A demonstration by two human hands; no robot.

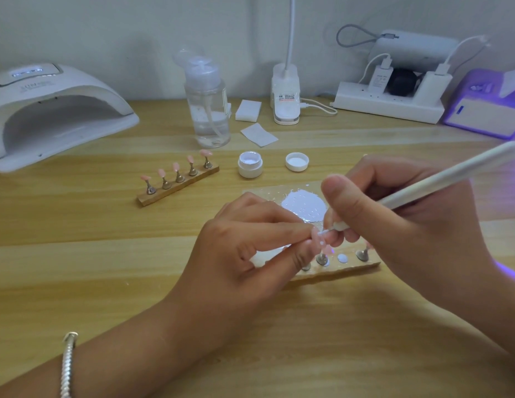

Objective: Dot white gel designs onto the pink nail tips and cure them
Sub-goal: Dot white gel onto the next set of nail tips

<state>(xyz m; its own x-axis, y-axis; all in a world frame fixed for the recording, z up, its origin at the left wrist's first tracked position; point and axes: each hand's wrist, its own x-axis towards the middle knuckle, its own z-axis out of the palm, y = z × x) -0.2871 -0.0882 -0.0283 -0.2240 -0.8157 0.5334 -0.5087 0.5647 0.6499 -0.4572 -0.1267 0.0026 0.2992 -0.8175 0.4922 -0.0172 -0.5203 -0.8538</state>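
Far left on the table (pixel 78 254), a curing lamp (pixel 55 116); right of it a pump bottle (pixel 207 110); nearer, a nail stand (pixel 178 182), jar (pixel 250 165) and lid (pixel 297 162).

Left hand (pixel 244 248) pinching; right hand (pixel 400 222) gripping, nearly touching.

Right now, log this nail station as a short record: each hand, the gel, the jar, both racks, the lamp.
left grip: pinches tip above near rack
right grip: holds pen, its point on the tip
gel: white puddle just behind the hands
jar: open, lid beside it
far rack: five pink tips on stands
near rack: one slot bare, partly hidden by hands
lamp: far left, display lit
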